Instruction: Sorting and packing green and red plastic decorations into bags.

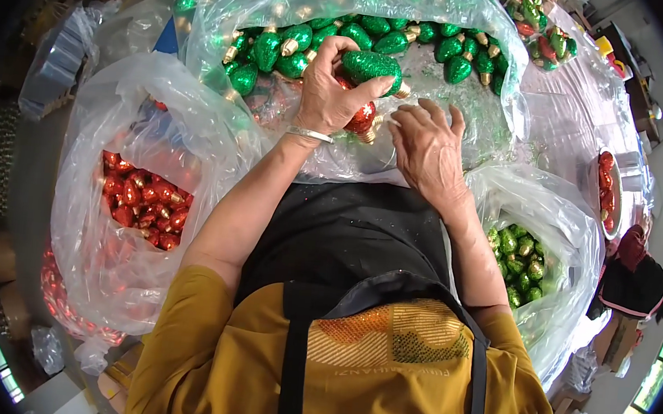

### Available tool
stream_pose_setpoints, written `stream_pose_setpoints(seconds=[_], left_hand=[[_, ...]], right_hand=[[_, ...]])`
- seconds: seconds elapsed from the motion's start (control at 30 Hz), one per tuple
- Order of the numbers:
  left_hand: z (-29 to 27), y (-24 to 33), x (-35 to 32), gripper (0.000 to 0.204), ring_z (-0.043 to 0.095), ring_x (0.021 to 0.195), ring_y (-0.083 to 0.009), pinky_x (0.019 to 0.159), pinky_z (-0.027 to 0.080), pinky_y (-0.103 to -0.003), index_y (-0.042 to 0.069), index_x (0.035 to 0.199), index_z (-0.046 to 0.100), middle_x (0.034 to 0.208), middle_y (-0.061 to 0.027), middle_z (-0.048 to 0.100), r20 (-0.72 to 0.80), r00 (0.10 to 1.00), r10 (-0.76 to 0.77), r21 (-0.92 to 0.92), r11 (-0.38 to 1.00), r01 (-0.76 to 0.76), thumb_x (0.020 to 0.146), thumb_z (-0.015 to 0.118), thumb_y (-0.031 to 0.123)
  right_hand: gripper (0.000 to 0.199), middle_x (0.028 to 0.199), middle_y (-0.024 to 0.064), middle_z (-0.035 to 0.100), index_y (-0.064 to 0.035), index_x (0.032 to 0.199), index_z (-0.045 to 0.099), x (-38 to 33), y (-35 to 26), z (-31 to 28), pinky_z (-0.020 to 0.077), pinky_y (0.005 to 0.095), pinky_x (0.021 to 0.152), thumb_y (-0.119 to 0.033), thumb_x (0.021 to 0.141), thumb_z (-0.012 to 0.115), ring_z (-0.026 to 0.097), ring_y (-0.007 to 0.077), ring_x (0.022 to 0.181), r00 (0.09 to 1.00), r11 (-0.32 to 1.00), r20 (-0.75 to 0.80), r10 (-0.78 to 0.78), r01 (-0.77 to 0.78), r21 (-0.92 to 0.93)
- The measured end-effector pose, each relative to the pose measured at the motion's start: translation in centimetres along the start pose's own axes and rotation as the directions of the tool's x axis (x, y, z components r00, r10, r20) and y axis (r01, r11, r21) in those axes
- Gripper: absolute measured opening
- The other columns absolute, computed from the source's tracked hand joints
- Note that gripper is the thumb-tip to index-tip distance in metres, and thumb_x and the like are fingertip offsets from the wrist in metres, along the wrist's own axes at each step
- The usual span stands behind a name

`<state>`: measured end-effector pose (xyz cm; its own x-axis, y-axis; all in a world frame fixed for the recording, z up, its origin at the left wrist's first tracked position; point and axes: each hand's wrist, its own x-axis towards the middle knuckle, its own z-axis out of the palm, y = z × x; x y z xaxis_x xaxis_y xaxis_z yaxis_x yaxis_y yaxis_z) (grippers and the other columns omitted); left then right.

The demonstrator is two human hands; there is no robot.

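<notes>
My left hand (328, 88) is closed around a green glittered bulb ornament (371, 65), thumb along its near side and fingers curled over the top, its gold cap pointing right. A red glittered bulb (361, 120) sits tucked under the same palm, just below the green one. My right hand (430, 148) holds nothing; its fingers are loosely spread and rest on the clear plastic just beside the red bulb's cap.

Going from my left: a clear bag of red bulbs (143, 202) stands open beside my left elbow. Ahead of me, the big plastic sheet (464, 132) on the worktop carries a heap of green bulbs (282, 53) along its far side, with loose green glitter scattered over it. At my right elbow is another bag of paler green bulbs (517, 263). Farther right lies a tray of red bulbs (606, 191), and another person (632, 281) is at work past it.

To handle this pair well, I judge it best to keep the grip light on the glittered bodies, since the coating seems to shed, and to steady each piece by its gold cap. The right fingers are close enough to take the red one by the cap without the left letting go of the green.
</notes>
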<state>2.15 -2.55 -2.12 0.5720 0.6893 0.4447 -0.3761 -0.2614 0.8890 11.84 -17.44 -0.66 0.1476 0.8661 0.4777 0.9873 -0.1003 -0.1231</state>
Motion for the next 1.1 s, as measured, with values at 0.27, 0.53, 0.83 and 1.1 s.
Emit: stream_pose_setpoints(seconds=[0.27,0.53,0.83,1.1], left_hand=[[-1.7,2.1,-0.8,0.037,0.062,0.087,-0.0222,0.082,0.049,-0.035,0.003,0.098,0.056,0.093,-0.0100,0.062,0.353,0.932,0.081,0.533,0.801,-0.271,0.072,0.076,0.020],[-3.8,3.2,-3.1,0.027,0.057,0.103,-0.0271,0.085,0.046,-0.033,0.000,0.084,0.064,0.096,-0.0124,0.062,0.646,0.745,0.164,0.587,0.517,-0.623,0.075,0.074,0.023],[-3.7,3.8,-1.9,0.013,0.060,0.100,-0.0299,0.086,0.047,-0.038,0.000,0.086,0.063,0.095,-0.0136,0.063,0.698,0.709,0.100,0.489,0.657,-0.574,0.074,0.067,0.003],[-3.7,3.2,-4.8,0.014,0.065,0.082,-0.0248,0.070,0.051,-0.032,0.002,0.088,0.066,0.094,-0.0108,0.064,0.561,0.815,0.147,0.480,0.744,-0.465,0.075,0.067,0.000]], right_hand=[[0.012,0.085,0.0069,0.062,-0.0092,0.087,0.063,-0.4,1.6,0.3,0.0333,0.0496,0.093,-0.018,0.081,0.057,0.057,0.0263,0.090,0.987,0.983,0.017,0.160,-0.161,0.092],[0.012,0.087,0.0074,0.063,-0.0058,0.088,0.064,-0.6,1.0,-0.4,0.0373,0.0397,0.088,-0.014,0.084,0.056,0.056,0.0261,0.092,0.995,0.974,0.083,0.055,-0.072,0.215],[0.013,0.079,0.0104,0.062,-0.0040,0.086,0.064,1.6,2.0,-2.5,0.0424,0.0391,0.081,-0.009,0.077,0.057,0.059,0.0278,0.089,0.944,0.973,0.242,-0.224,0.231,0.001],[0.008,0.073,0.0185,0.062,0.0018,0.077,0.061,6.1,-0.5,1.0,0.0481,0.0412,0.064,-0.004,0.072,0.058,0.062,0.0369,0.073,0.665,0.940,0.665,-0.341,0.259,0.222]])
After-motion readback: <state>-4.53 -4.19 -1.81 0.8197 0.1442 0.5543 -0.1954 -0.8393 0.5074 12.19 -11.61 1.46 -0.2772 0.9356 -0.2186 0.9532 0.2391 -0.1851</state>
